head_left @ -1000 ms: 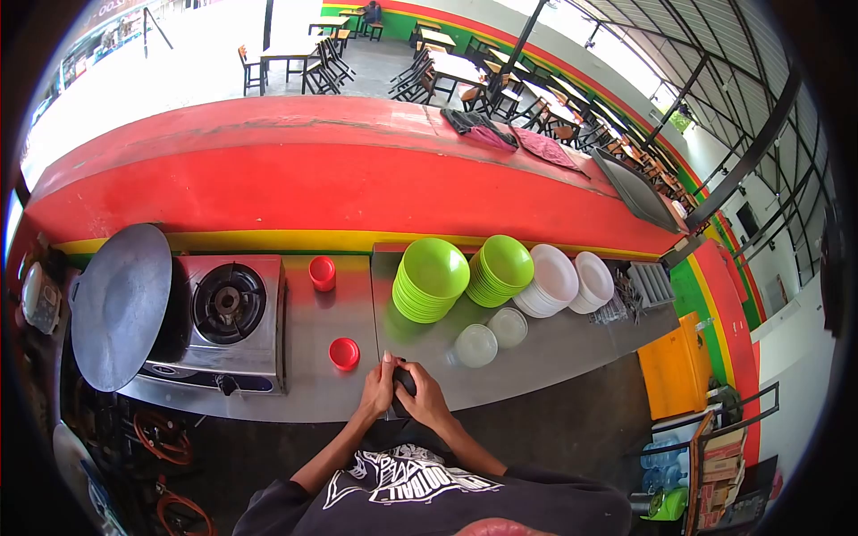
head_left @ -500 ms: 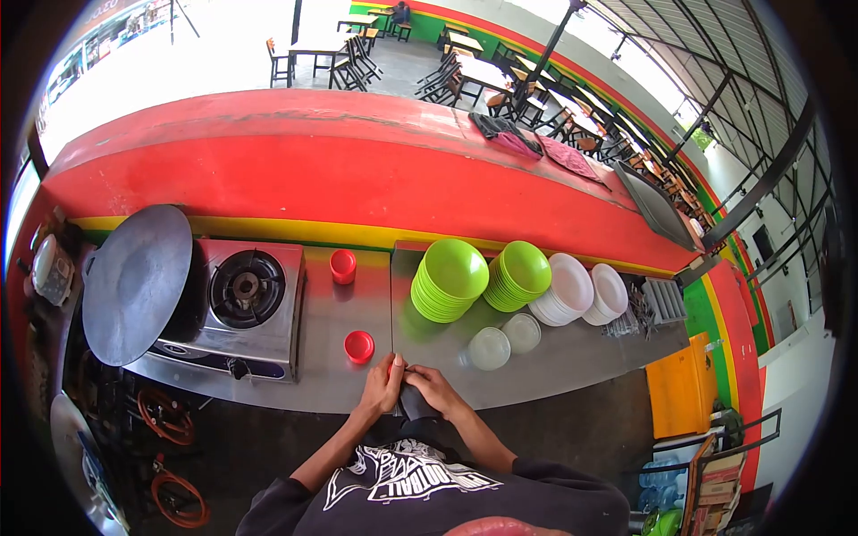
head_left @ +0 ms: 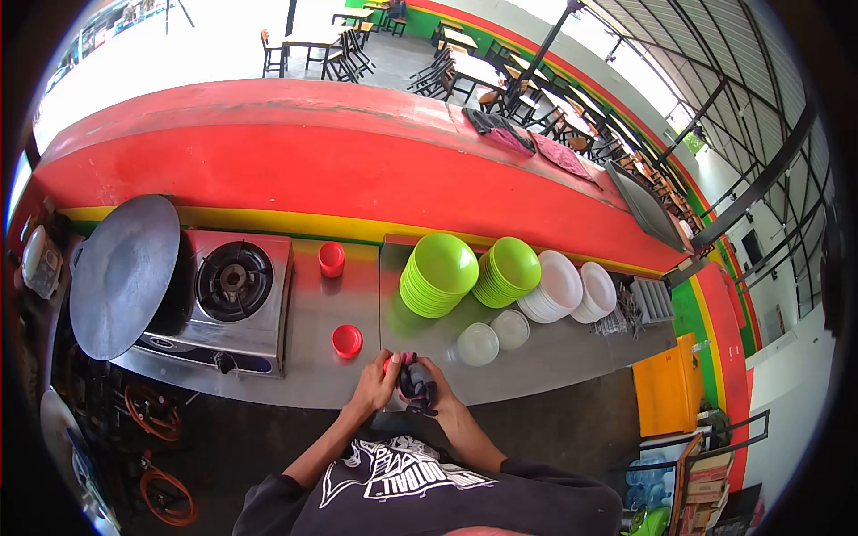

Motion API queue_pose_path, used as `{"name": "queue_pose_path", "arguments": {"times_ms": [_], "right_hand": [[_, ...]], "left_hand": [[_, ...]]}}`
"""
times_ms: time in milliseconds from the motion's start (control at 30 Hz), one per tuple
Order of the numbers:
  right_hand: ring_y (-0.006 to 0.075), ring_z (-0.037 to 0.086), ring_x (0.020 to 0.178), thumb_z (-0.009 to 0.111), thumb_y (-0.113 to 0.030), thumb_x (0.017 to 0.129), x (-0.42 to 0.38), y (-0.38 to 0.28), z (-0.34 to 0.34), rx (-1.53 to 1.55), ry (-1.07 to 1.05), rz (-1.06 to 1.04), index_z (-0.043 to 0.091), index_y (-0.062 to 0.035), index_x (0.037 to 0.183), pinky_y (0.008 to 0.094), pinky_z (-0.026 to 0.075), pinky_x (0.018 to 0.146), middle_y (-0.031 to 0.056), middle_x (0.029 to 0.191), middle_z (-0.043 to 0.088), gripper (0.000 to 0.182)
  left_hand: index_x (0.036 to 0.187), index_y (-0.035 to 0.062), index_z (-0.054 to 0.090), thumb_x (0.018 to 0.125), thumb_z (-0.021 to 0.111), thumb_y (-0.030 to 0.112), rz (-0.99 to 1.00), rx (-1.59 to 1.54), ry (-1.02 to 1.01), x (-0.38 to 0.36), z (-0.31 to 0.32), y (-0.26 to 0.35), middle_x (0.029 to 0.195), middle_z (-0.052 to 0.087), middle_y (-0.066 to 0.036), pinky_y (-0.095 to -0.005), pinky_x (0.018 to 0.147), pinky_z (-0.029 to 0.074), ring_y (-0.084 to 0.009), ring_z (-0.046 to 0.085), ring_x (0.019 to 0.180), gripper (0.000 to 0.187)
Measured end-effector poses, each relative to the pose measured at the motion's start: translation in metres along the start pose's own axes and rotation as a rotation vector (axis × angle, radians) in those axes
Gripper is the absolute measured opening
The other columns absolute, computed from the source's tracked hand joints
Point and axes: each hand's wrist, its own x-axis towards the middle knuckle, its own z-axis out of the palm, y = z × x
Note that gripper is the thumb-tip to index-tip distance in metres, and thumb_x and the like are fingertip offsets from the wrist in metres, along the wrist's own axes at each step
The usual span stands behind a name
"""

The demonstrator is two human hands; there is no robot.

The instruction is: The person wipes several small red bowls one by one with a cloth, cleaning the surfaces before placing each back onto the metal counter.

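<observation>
My left hand [head_left: 374, 386] is closed around a small red object [head_left: 387, 364], mostly hidden by the fingers and matching the nearby cups in colour. A crumpled dark grey cloth with pinkish patches [head_left: 417, 384] fills the space between my hands. My right hand [head_left: 443, 395] grips this cloth from the right side, against the red object. Both hands are at the front edge of the steel counter. Just beyond my left hand stands a red cup [head_left: 347, 341], and farther back is another red cup [head_left: 332, 258].
A gas stove [head_left: 234, 304] and a large wok [head_left: 125, 277] occupy the counter's left. Rightward stand stacked green bowls [head_left: 439, 275], more green bowls [head_left: 509, 272], white bowls [head_left: 556, 286] and clear bowls [head_left: 478, 345]. A red ledge [head_left: 331, 174] runs behind, holding dark and pink cloths [head_left: 500, 131].
The dark cloth has come up between my hands and now shows bunched there; before, it hung below them. My right hand has turned and moved slightly right. The view has shifted a little.
</observation>
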Motion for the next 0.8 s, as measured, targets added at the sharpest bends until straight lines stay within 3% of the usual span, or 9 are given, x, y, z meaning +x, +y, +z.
{"name": "queue_pose_path", "arguments": {"times_ms": [133,233,267,367,500,533,633,667,800], "right_hand": [[0.0161,0.065,0.078,0.051,-0.033,0.096,-0.003,-0.013,-0.002,-0.044,-0.215,-0.005,0.064,-0.0099,0.102,0.0317,0.054,0.070,0.0045,0.089,0.067,0.027],[0.0118,0.061,0.089,0.054,-0.028,0.095,-0.014,-0.017,0.040,-0.310,0.313,-0.562,0.062,-0.0081,0.110,0.0297,0.050,0.079,0.0017,0.095,0.064,0.027],[0.0107,0.057,0.097,0.057,-0.023,0.094,-0.018,-0.026,0.041,-0.444,0.351,-0.716,0.059,-0.0048,0.117,0.0277,0.045,0.086,0.0020,0.104,0.060,0.030],[0.0128,0.056,0.101,0.058,-0.021,0.094,-0.029,-0.034,0.060,-0.580,0.470,-1.206,0.056,-0.0016,0.118,0.0284,0.044,0.089,0.0049,0.111,0.058,0.031],[0.0216,0.056,0.105,0.058,-0.008,0.091,-0.034,-0.012,0.047,-1.157,0.431,-1.557,0.055,0.0018,0.119,0.0338,0.043,0.095,0.0121,0.117,0.057,0.031],[0.0289,0.056,0.108,0.059,-0.002,0.087,-0.037,-0.003,0.049,-1.268,0.330,-1.533,0.055,0.0009,0.122,0.0384,0.041,0.099,0.0157,0.120,0.057,0.036],[0.0341,0.053,0.111,0.060,-0.001,0.083,-0.033,0.018,0.037,-1.693,0.234,-1.251,0.056,-0.0014,0.125,0.0416,0.040,0.101,0.0159,0.123,0.057,0.042],[0.0364,0.050,0.113,0.061,-0.002,0.081,-0.032,0.020,0.032,-1.558,0.193,-1.201,0.056,-0.0029,0.127,0.0438,0.039,0.100,0.0152,0.122,0.057,0.046],[0.0363,0.052,0.110,0.059,-0.005,0.083,-0.046,0.021,0.023,-1.665,0.172,-1.064,0.057,-0.0013,0.122,0.0422,0.041,0.097,0.0166,0.120,0.058,0.039]], "left_hand": [[0.095,-0.0034,0.055,0.102,0.035,0.051,-0.021,-0.200,0.081,0.011,0.014,-0.015,0.069,0.056,-0.017,-0.0374,0.061,0.045,-0.0246,0.058,0.065,0.059],[0.093,-0.0021,0.056,0.101,0.033,0.057,-0.139,-0.386,0.077,0.013,0.010,-0.016,0.069,0.055,-0.007,-0.0295,0.057,0.043,-0.0126,0.051,0.062,0.064],[0.093,-0.0010,0.058,0.100,0.028,0.061,-0.173,-0.443,0.104,0.013,0.015,-0.021,0.070,0.056,-0.005,-0.0279,0.057,0.043,-0.0125,0.052,0.061,0.069],[0.090,-0.0004,0.058,0.099,0.024,0.064,-0.236,-0.445,0.093,0.013,0.012,-0.018,0.069,0.055,-0.005,-0.0275,0.057,0.043,-0.0128,0.052,0.061,0.074],[0.088,-0.0002,0.059,0.098,0.022,0.066,-0.269,-0.515,0.078,0.014,0.016,-0.004,0.070,0.055,-0.005,-0.0276,0.060,0.042,-0.0134,0.051,0.064,0.077],[0.088,-0.0008,0.059,0.099,0.023,0.065,-0.252,-0.527,0.069,0.017,0.019,-0.011,0.071,0.055,-0.005,-0.0278,0.061,0.042,-0.0138,0.051,0.066,0.077],[0.089,-0.0032,0.061,0.100,0.027,0.062,-0.191,-0.387,0.109,0.021,0.027,-0.013,0.074,0.057,-0.007,-0.0291,0.064,0.042,-0.0159,0.051,0.069,0.074],[0.090,-0.0042,0.061,0.100,0.028,0.061,-0.172,-0.308,0.134,0.020,0.029,-0.012,0.075,0.057,-0.007,-0.0297,0.065,0.042,-0.0168,0.052,0.070,0.074],[0.092,-0.0056,0.061,0.100,0.035,0.055,-0.171,-0.230,0.191,0.002,0.031,0.006,0.081,0.064,-0.016,-0.0359,0.075,0.047,-0.0236,0.060,0.079,0.066]]}}
